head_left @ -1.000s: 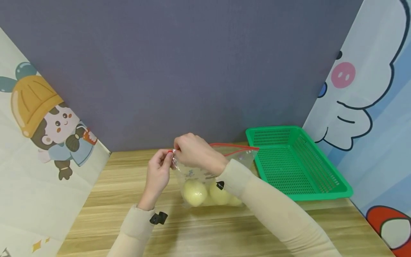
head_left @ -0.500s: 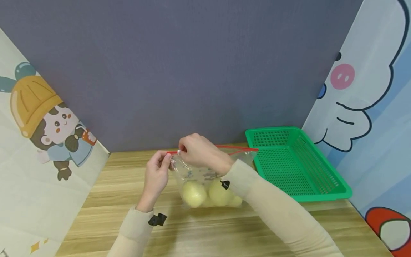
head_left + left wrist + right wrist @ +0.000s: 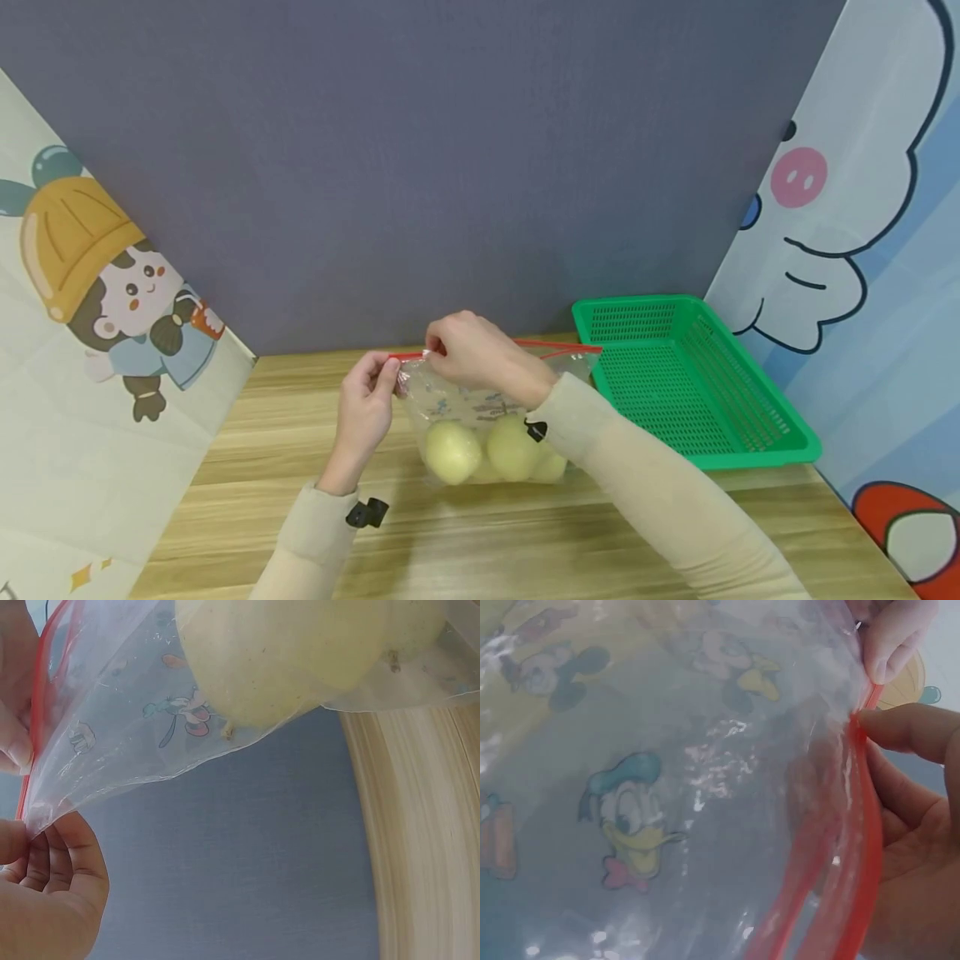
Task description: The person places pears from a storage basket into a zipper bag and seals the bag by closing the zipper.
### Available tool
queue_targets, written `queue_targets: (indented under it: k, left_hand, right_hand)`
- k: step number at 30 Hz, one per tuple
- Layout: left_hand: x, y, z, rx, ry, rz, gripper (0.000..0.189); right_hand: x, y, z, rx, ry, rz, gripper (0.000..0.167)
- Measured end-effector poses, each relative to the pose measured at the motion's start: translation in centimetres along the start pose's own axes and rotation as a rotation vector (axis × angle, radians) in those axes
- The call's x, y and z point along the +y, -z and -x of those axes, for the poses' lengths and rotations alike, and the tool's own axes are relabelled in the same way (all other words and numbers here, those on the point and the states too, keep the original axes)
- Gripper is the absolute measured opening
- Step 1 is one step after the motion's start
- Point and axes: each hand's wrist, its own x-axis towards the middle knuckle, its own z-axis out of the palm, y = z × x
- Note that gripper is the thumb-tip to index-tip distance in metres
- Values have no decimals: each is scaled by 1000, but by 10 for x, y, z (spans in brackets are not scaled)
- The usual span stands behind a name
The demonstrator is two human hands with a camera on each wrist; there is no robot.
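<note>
A clear zip bag [image 3: 450, 400] with a red zip strip and cartoon prints stands on the table, holding several round, pale yellow fruits [image 3: 453, 452]. Short stems show on the fruits in the left wrist view. My left hand [image 3: 366, 404] pinches the bag's upper left corner at the end of the zip. A little to its right, my right hand [image 3: 480, 357] pinches the red zip strip [image 3: 866, 825] between thumb and finger. Left of that pinch the strip lies together; to the right its two edges stand apart. The right hand and forearm hide part of the bag in the head view.
A green slotted plastic basket [image 3: 675, 383] sits right of the bag, close to its right corner. The wood-grain table [image 3: 480, 542] meets a grey panel [image 3: 420, 167] behind the bag. Cartoon-printed walls rise on both sides.
My right hand has slid a short way right along the zip, away from the left hand. More joined red strip shows between the hands. The left hand keeps its pinch on the corner.
</note>
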Motion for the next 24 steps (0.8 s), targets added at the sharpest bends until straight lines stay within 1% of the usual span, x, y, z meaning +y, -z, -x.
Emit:
queue_targets:
  k: [8,17,24]
  left_hand:
    - [-1,0,1,-6,-4,3,17]
    - [1,1,2,0,31,-4,16]
    - [0,1,2,5,29,13,17]
  right_hand:
    - [5,1,4,13,-7,-7,12]
    - [8,5,8,8,6,-6,13]
    - [11,6,11,5,15,-21,12]
